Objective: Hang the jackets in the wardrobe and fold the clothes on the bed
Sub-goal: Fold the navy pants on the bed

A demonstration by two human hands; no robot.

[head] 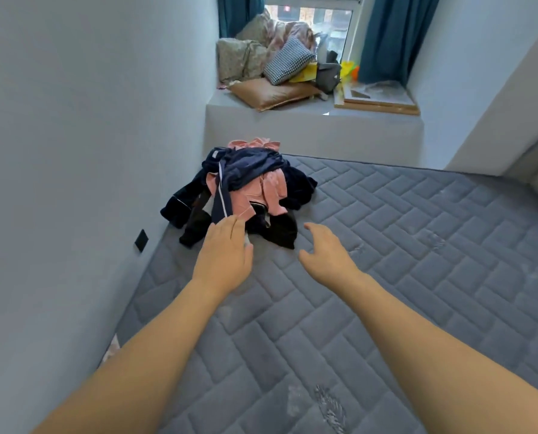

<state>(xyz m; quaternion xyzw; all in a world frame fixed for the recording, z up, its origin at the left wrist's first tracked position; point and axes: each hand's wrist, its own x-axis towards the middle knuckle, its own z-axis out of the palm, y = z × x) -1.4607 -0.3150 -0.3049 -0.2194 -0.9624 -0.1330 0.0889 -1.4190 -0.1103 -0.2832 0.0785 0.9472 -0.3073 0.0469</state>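
Clearly, both your bare arms reached forward over the grey quilted mattress (386, 277). Your left hand (225, 255) was flat with straight fingers, its fingertips at the near edge of the pile of clothes (242, 189), holding nothing. Your right hand (325, 253) hovered beside it with loosely bent fingers, also holding nothing. The pile, dark navy and pink pieces, lay on the mattress near the wall (73, 120). Farther away, cushions (274, 67) were heaped on the window ledge (308, 123) between blue curtains (393, 36).

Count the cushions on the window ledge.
3 plainly: a houndstooth cushion leaning on a tan cushion lying flat, a floral one at the left. The bedding there may hide more.
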